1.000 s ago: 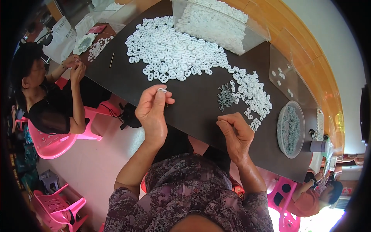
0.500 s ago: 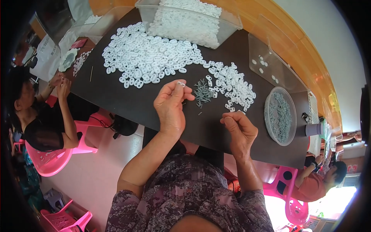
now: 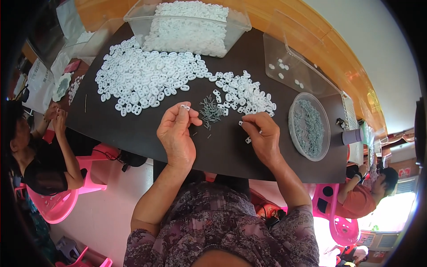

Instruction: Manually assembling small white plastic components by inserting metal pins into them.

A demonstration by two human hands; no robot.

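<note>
My left hand (image 3: pixel 178 135) is raised over the table's near side, its thumb and index finger pinching a small white plastic piece (image 3: pixel 185 107). To its right, my right hand (image 3: pixel 263 139) is closed, with a small white two-holed piece (image 3: pixel 240 123) at the thumb and index fingertips. Another white piece (image 3: pixel 248 140) shows just below those fingers. Between the hands lies a heap of small grey screws (image 3: pixel 211 111), with a couple of loose ones nearer me. Just beyond my right hand spreads a pile of small squarish two-holed white pieces (image 3: pixel 242 91).
A larger pile of oval two-holed white pieces (image 3: pixel 142 78) covers the far left, before a clear bin (image 3: pixel 133 24) full of white parts. A round tub (image 3: pixel 291 129) of grey screws stands right, near a purple cup (image 3: pixel 351 136). People sit at left (image 3: pixel 40 160) and right (image 3: pixel 356 202).
The view has shifted, so the table sits further left. My right hand has come up to the smaller white pile and now pinches a white piece. My left hand keeps its pinch.
</note>
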